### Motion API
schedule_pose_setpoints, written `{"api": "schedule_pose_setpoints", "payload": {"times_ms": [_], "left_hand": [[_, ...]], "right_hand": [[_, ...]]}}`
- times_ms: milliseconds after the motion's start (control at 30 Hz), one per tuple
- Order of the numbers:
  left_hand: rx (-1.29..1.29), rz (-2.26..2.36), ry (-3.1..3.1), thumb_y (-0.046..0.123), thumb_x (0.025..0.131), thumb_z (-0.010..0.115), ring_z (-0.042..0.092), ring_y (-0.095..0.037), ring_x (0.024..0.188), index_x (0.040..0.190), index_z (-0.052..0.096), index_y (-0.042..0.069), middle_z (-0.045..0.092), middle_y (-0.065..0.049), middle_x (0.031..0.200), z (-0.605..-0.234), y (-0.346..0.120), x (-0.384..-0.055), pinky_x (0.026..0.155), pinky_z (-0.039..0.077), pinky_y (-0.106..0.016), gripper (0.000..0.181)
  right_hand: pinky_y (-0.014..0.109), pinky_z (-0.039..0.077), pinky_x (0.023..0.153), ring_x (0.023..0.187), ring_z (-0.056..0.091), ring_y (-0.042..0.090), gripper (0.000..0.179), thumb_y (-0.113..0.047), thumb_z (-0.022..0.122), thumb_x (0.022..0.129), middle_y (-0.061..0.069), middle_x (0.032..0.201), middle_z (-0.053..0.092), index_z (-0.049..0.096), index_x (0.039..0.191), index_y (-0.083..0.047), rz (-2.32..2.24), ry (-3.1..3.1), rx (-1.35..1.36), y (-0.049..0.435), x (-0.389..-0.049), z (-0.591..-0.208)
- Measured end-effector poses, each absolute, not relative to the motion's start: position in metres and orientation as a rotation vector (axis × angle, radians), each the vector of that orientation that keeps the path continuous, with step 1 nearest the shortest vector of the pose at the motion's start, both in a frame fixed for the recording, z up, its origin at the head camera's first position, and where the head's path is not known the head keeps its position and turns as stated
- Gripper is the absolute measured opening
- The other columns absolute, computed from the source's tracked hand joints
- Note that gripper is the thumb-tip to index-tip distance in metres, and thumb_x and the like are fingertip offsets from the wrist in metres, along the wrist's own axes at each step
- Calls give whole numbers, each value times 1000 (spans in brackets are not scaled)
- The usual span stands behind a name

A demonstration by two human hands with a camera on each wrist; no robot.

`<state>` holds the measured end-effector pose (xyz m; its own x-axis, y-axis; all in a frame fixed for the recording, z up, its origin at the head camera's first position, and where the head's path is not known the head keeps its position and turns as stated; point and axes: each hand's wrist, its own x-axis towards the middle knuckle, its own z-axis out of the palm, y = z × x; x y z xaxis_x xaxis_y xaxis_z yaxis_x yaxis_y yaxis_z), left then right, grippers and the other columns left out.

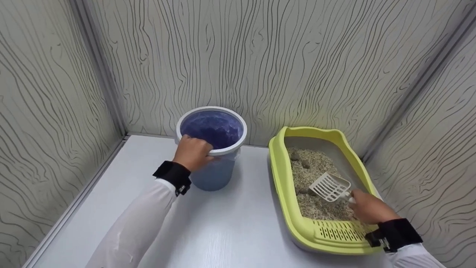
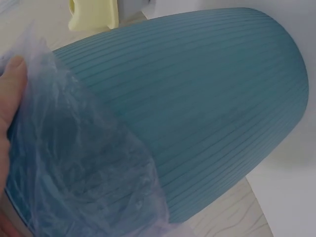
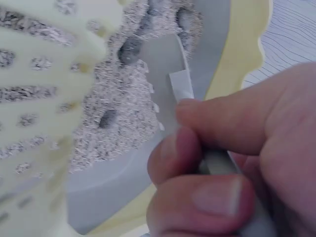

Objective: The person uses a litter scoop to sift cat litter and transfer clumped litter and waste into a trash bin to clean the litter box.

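My left hand grips the white rim of a blue trash bin, fingers over the inside edge and thumb outside. A thin translucent bag lines the bin and hangs over its outer wall in the left wrist view. My right hand holds a pale slotted litter scoop by its handle. The scoop is over the litter in a yellow-rimmed litter box. Several dark clumps lie in the litter, some beside the scoop.
Bin and box stand on a white table, the bin to the left with a gap between them. A wood-grain patterned wall rises close behind both. Side panels close in at left and right. The box has a slotted yellow front ledge.
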<state>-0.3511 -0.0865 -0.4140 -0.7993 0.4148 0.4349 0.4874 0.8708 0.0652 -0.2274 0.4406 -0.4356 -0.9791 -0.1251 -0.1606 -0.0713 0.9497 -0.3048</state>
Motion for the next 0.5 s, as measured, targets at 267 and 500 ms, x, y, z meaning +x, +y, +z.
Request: {"api": "schedule_pose_setpoints", "payload": {"times_ms": [267,500], "left_hand": [[-830,-255,-2500,64,75,82,65,-22,60,56,56,17,66,2,59,-417,-76,-332,66,46,-44,56],[-952,-224,-2370,57,76,84,62,-20,57,56,55,17,65,3,59,-421,-74,-324,59,40,-40,53]], "right_hand": [[41,50,63,70,61,22,20,-16,54,105,10,84,62,57,111,3,-420,2921,-83,435,-240,-418],[46,53,69,73,63,28,21,-15,56,102,14,80,62,61,91,2,-297,2949,-164,431,-265,-412]]}}
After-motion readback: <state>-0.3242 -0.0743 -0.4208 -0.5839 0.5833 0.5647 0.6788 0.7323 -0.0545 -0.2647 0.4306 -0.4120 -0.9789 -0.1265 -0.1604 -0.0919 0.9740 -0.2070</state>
